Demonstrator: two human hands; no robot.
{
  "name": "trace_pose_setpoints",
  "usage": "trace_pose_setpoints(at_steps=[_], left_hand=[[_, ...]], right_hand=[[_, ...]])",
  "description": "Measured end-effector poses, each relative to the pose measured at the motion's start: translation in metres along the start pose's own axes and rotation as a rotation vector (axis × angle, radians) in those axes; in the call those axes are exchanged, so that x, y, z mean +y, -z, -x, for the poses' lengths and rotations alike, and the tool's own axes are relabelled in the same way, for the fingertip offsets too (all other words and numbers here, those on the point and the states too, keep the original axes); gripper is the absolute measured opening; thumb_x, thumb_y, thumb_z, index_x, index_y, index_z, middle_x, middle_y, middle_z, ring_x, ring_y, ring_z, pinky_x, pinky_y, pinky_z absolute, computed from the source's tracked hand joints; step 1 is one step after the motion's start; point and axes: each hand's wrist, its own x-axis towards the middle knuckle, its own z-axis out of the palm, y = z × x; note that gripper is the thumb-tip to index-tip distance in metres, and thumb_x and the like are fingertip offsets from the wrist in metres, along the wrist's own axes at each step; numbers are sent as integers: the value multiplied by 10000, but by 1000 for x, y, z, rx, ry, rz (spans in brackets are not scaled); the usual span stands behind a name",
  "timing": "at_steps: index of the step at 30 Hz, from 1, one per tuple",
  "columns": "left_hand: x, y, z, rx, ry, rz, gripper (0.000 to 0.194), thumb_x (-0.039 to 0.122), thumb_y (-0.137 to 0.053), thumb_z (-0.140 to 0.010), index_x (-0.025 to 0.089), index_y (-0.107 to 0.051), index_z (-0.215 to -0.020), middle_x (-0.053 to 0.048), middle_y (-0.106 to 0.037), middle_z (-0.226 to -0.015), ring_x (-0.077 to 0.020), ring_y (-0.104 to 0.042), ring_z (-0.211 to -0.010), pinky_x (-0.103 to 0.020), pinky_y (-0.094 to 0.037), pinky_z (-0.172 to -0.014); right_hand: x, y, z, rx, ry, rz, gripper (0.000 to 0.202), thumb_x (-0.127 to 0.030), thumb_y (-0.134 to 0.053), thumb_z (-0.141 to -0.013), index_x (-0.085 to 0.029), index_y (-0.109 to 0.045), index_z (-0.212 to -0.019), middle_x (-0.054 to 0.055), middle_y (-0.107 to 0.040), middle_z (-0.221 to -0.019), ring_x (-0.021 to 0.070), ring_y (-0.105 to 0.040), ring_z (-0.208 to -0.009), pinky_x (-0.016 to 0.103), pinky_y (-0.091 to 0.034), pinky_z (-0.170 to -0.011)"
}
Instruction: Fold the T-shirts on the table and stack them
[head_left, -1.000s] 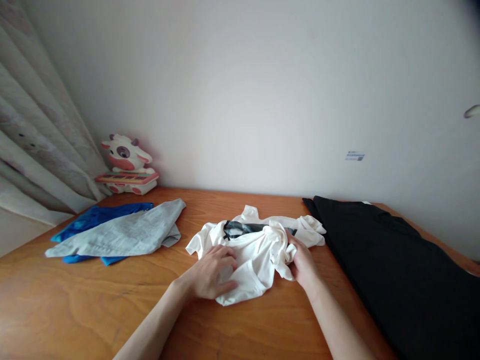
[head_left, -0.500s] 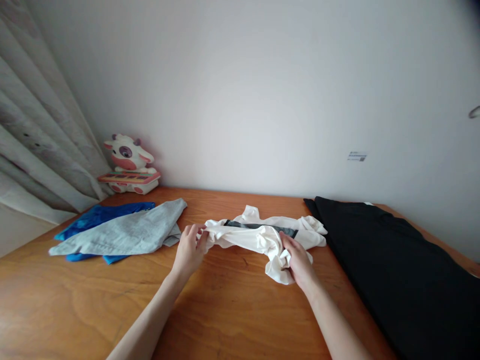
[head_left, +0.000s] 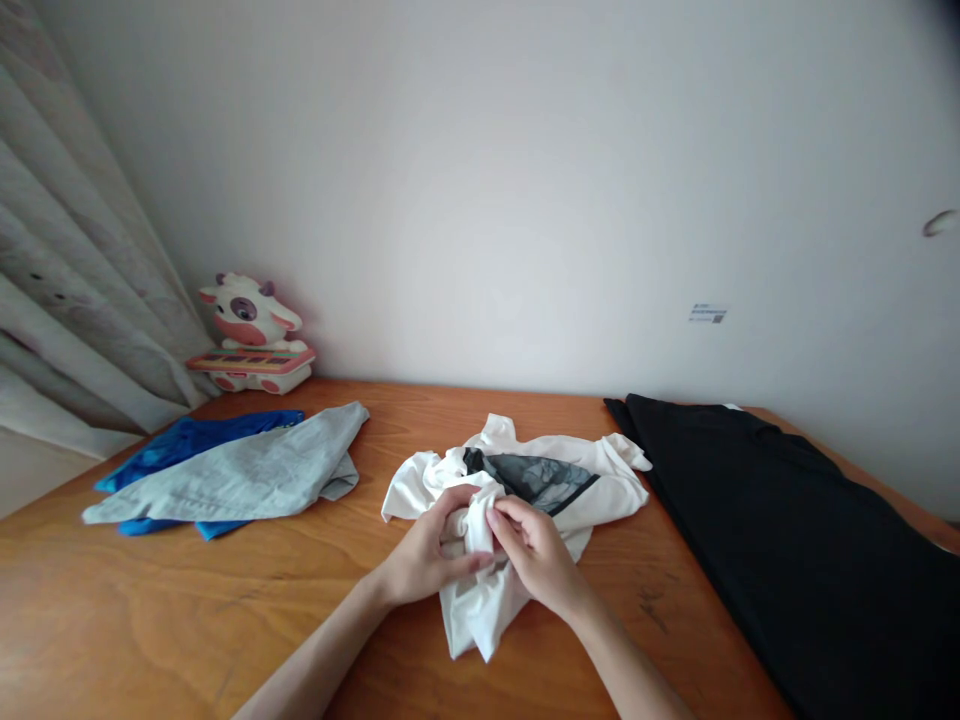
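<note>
A crumpled white T-shirt (head_left: pixel 609 490) with a dark grey printed panel lies at the middle of the wooden table. My left hand (head_left: pixel 429 556) grips a bunched part of it, thumb below and fingers above. Close beside it, my right hand (head_left: pixel 541 556) pinches the same bunch between thumb and fingers. A loose flap of the white cloth hangs down toward me below both hands. The fabric inside the grip is partly hidden by my fingers.
Grey trousers (head_left: pixel 247 470) lie over a blue garment (head_left: pixel 184 445) on the table's left. Black folded cloth (head_left: pixel 795 540) covers the right side. A cow-shaped toy keyboard (head_left: pixel 251 340) stands at the back left near the curtain (head_left: pixel 82 270). A white wall rises behind the table (head_left: pixel 360 660).
Both hands have come together at the middle, gathering the shirt's near edge between them. More of the dark print shows, and the cloth's front part has been drawn toward me.
</note>
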Motion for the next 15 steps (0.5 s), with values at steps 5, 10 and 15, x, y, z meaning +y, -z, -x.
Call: trace_pose_setpoints(at_steps=[5, 10, 15], left_hand=[[8, 3, -2, -134, -100, -169, 246, 436, -687, -886, 198, -748, -866, -81, -732, -840, -219, -644, -838, -348, -482, -840], [29, 0, 1, -408, -176, -13, 566, 621, -599, -895, 240, -614, -477, -52, -603, -477, -165, -546, -507, -385, -445, -800], [25, 5, 4, -416, -99, 156, 577, 641, -642, -849, 230, -573, -450, -53, -548, -486, -188, -534, -561, -366, -441, -728]], right_hand=[[7, 17, -2, 158, 201, 263, 320, -393, -477, -1021, -214, -624, -800, 27, -655, -759, 169, -641, -732, 274, -497, -701], [18, 38, -3, 194, 320, 556, 244, -360, -502, -1004, -258, -647, -1172, 101, -683, -1224, 260, -607, -1204, 448, -470, -1044], [23, 44, 0, -26, 108, 783, 432, -469, -595, -938, -243, -621, -1305, 121, -669, -1306, 295, -615, -1215, 446, -460, -1034]])
